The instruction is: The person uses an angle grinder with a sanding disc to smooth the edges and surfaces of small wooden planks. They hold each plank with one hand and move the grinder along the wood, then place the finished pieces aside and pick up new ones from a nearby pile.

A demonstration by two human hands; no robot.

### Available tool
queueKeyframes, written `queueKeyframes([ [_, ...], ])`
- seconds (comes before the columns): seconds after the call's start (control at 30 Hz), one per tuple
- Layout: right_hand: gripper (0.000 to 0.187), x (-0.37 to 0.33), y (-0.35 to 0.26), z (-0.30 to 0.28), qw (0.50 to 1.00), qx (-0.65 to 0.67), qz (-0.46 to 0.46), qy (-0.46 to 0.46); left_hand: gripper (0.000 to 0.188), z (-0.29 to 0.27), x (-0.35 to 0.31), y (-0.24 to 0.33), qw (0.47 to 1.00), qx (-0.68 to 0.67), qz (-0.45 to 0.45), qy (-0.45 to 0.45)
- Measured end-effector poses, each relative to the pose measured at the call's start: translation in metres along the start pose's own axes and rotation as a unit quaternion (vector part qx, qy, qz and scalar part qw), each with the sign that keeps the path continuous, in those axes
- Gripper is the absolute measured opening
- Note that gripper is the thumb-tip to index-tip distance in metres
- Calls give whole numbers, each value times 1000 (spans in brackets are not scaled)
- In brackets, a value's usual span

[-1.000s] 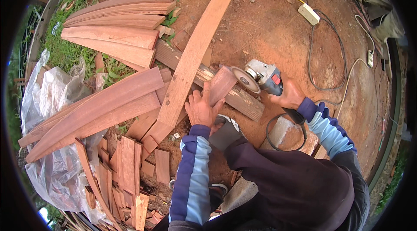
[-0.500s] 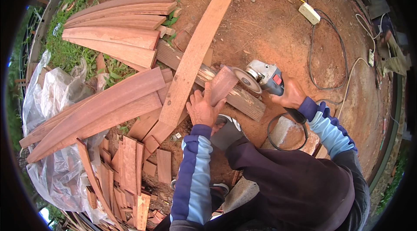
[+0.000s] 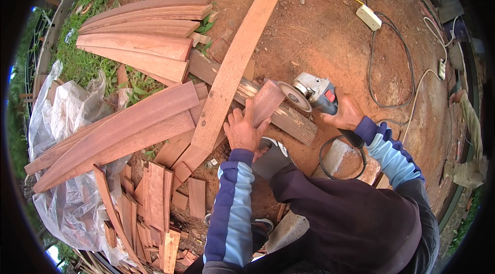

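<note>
Nearest, around the centre, the left hand (image 3: 242, 128) gripped the short board (image 3: 268, 101), index finger lying along it, while the right hand (image 3: 344, 111) clasped the angle grinder (image 3: 315, 88) by its body. The board lay across a weathered beam (image 3: 295, 123), its far end against or just beside the disc (image 3: 295, 97); contact was hard to tell. Doing this well seemed to call for firm downward pressure, light, even passes and fingertips well back from the disc. The black cable (image 3: 321, 158), looping by the stone block (image 3: 337, 155) at lower right of centre, looked a snag risk. Left of the board, a long plank (image 3: 234, 62) slanted to the top edge, limiting room there. Farther off, curved boards (image 3: 149, 42) lay stacked at upper left, and a pale socket block (image 3: 368, 17) sat at upper right.
</note>
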State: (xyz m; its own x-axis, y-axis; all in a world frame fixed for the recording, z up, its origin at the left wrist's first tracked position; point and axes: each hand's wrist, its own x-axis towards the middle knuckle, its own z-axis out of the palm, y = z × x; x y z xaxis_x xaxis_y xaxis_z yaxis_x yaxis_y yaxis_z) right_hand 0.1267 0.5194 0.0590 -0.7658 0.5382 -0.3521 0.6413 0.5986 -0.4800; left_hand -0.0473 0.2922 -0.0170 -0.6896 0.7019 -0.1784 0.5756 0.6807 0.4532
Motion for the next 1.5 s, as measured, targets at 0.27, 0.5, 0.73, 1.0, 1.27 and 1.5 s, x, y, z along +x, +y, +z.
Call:
queueKeyframes([
  [0.27, 64, 4, 5, 3, 1000, 23, -20, 6, 78, -2, 0, 1, 1000, 7, 14, 12],
  [0.5, 64, 4, 2, 2, 1000, 17, -17, 1, 77, -3, -1, 1, 1000, 2, 8, 12],
  [0.73, 66, 0, 3, 1, 1000, 4, -12, -1, 78, -1, -1, 0, 1000, 5, 3, 10],
  [1.0, 71, 1, 8, 3, 1000, -12, -27, -7, 79, -3, 0, 1, 1000, -3, -4, -3],
  [1.27, 68, 4, 4, 2, 1000, -4, -23, -10, 79, -2, 0, 0, 1000, -3, -8, -11],
  [1.5, 68, 6, 3, 3, 1000, -6, -27, -9, 77, -1, -1, 0, 1000, 3, 1, 12],
])
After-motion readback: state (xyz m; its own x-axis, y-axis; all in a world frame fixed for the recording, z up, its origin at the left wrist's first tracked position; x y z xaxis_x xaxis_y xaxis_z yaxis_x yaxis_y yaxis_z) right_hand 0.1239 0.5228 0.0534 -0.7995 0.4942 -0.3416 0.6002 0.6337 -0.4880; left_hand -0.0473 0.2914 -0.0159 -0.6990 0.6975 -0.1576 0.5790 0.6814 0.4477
